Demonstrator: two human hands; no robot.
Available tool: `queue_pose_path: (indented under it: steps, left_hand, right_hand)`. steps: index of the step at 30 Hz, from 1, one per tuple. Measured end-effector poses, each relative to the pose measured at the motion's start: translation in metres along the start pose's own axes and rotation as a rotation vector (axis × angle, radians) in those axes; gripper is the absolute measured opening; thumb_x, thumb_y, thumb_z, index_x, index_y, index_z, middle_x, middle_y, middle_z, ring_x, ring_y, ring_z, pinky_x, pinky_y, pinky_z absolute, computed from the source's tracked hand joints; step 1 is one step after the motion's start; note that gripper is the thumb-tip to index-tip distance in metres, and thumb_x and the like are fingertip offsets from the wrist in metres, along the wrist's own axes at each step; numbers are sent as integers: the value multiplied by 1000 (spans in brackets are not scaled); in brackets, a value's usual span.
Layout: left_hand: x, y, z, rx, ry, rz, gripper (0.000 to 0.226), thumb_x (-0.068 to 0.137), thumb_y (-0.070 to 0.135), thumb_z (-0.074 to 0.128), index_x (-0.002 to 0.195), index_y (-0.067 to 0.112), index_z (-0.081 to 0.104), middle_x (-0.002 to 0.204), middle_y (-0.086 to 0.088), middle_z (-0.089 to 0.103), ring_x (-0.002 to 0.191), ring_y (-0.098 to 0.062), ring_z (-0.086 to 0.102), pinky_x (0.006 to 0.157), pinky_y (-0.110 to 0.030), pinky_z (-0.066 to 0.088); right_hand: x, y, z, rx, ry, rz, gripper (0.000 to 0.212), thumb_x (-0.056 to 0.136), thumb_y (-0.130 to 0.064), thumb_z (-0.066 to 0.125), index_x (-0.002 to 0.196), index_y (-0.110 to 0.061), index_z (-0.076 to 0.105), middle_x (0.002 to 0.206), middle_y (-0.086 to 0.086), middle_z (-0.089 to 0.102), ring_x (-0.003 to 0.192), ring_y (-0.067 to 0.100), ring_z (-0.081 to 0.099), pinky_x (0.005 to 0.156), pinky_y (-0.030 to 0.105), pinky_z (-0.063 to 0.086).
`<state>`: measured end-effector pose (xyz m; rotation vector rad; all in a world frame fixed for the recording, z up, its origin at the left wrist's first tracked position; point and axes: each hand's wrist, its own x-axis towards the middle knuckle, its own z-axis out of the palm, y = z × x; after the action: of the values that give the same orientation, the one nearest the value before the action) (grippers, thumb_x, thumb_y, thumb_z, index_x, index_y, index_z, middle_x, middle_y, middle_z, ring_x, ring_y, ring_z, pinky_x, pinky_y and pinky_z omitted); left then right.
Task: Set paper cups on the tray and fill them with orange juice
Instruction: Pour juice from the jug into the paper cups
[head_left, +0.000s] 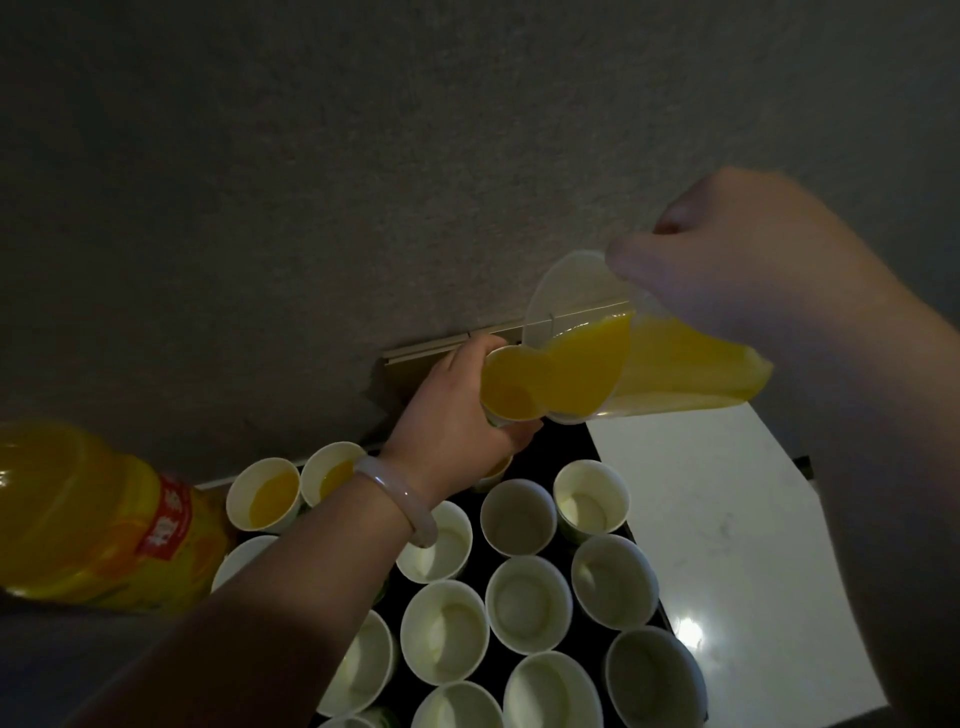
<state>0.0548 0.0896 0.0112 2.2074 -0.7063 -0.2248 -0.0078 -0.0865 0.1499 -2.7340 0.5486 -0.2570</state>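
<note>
My right hand grips a clear plastic pitcher of orange juice, tipped so its spout meets a paper cup. My left hand holds that cup lifted above the tray, and the cup is nearly full of juice. Several white paper cups stand on the black tray below. Two cups at the far left hold juice; an empty cup and several others like it sit nearer me.
A large orange juice bottle with a red label lies at the left edge. A white marble counter runs along the right of the tray. A dark grey wall stands behind. A pale bangle circles my left wrist.
</note>
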Motion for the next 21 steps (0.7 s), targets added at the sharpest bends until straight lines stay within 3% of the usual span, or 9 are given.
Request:
queue_pose_path:
  steps: [21]
  left_hand:
    - [-2,1,0,-49,-15,-16,70,71,33,81,129,32,42,123,7,53,112,-9,51,95,-33,47]
  right_hand:
    - [1,-4,1,6,10,-9,39,76,-39,53,59,-5,59,60,16,53,59,29,50,46,27,31]
